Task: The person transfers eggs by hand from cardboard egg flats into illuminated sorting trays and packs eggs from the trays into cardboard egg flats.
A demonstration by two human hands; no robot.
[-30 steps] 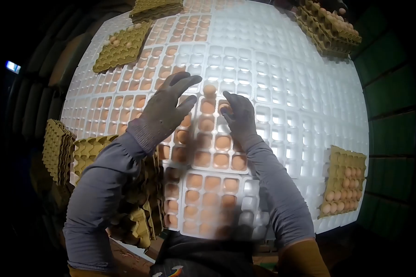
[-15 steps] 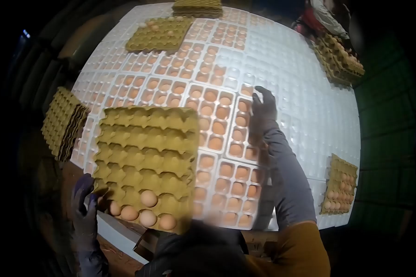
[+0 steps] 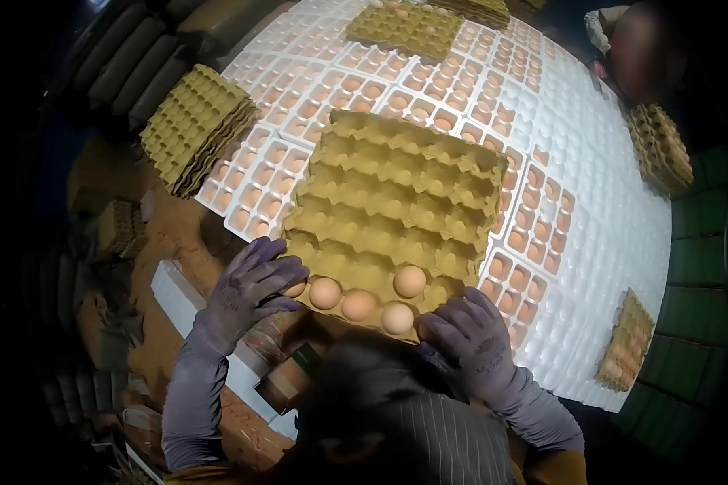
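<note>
A yellowish pulp egg tray (image 3: 380, 212) lies tilted over the near side of the table, on top of white egg packs. Several brown eggs (image 3: 359, 305) sit along its near edge, and one egg (image 3: 410, 281) rests in the row behind. My left hand (image 3: 247, 293), in a purplish work glove, grips the tray's near left corner; its fingers partly cover an egg (image 3: 296, 288). At the near right corner, my gloved right hand (image 3: 471, 338) has its fingers curled onto the tray's edge. Egg-filled white packs (image 3: 535, 212) show just right of the tray.
Unfilled white packs (image 3: 603, 234) cover the table's right side. Stacked trays stand at the left (image 3: 194, 125) and far right (image 3: 660, 149). Trays with eggs lie at the back (image 3: 404, 28) and near right (image 3: 625, 343). Another person (image 3: 611, 36) is across the table.
My right hand has come back from the white packs to the tray's near right corner. My left hand has moved onto the left corner. The head view has shifted.
</note>
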